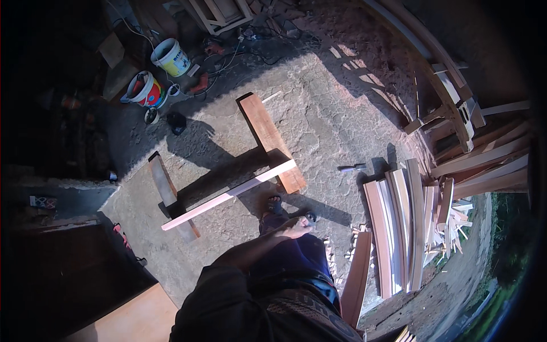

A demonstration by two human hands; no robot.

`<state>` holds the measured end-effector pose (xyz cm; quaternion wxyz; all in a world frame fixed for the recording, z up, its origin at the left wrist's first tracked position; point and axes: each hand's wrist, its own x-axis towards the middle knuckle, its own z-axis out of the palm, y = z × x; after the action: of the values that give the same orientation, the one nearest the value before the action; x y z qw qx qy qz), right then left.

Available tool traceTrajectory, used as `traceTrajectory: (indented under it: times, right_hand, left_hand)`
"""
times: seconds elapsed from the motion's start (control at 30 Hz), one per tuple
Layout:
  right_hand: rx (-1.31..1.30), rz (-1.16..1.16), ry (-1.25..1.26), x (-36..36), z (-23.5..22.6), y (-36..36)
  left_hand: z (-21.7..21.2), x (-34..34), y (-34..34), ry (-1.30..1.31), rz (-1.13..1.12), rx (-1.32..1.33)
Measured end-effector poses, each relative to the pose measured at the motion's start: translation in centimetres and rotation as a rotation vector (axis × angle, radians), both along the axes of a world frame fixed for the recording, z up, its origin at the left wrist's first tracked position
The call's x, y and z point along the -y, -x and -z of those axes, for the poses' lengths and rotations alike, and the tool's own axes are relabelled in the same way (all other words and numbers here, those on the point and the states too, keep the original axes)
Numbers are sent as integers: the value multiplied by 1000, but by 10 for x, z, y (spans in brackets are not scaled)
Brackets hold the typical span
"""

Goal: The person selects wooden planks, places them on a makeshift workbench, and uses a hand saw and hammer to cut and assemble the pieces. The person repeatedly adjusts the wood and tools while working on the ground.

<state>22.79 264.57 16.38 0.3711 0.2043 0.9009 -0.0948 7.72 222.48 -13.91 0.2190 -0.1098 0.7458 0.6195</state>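
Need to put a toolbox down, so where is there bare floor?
Bare floor lies between the wide brown board and the small hand tool; another patch lies left of the short grey board. It is crowded around the buckets at upper left and the piled planks at right.

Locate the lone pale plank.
In the head view, mostly left of centre, the plank spans two boards, ahead and left of the left hand.
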Motion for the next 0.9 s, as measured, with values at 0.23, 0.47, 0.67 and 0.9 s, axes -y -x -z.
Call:
traceTrajectory:
  times: [0.23,0.47,0.67,0.9]
  right_hand:
    - [-29,-463,-164,18,-35,114]
    - [-149,-992,-123,152,-57,283]
    - [-166,-1278,52,384,-28,395]
    - [-61,-1640,184,658,82,432]
  left_hand:
    - [-63,44,0,25,-175,-86]
    - [-47,136,-54,216,-396,318]
    - [-61,209,-62,196,-527,520]
    - [-37,232,-95,234,-543,461]
